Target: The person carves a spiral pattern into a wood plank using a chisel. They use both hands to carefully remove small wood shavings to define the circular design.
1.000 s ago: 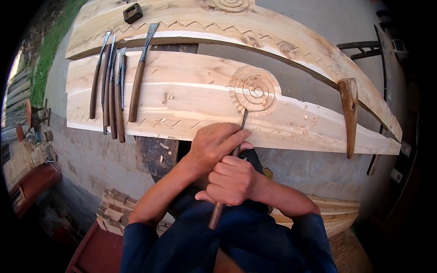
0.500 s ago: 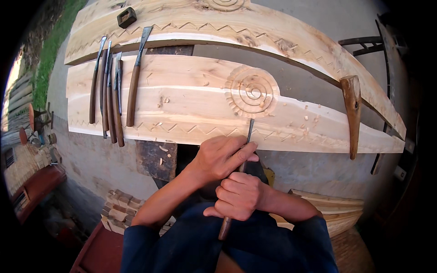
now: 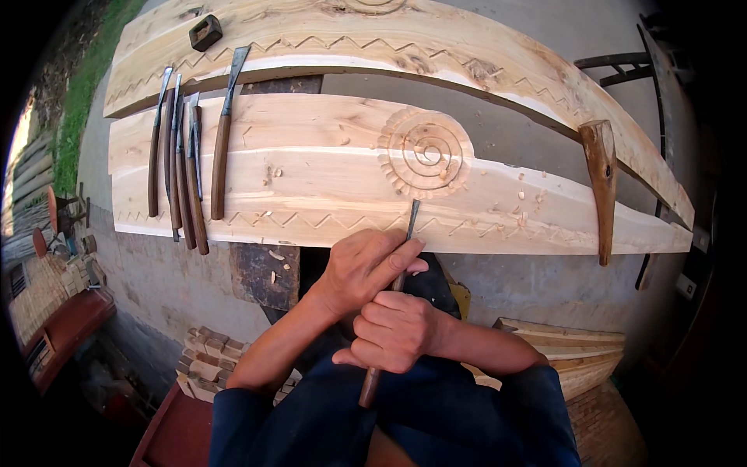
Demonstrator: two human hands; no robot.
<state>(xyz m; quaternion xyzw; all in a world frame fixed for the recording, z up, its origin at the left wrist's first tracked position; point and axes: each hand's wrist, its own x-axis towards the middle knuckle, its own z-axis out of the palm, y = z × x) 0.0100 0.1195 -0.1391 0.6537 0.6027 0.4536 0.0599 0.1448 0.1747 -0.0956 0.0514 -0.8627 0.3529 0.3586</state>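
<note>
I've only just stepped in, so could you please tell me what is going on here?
A person's left hand and right hand both grip one chisel, the left nearer its blade. The chisel's tip shows just below the spiral carving on the nearer board. Other chisels lie toward that board's left end, a wooden club toward its right.

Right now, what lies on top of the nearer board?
Chisels at left, a mallet at right, and scattered chips between. The board beneath the chisels and mallet is covered. The held chisel overlaps the board; contact is unclear.
</note>
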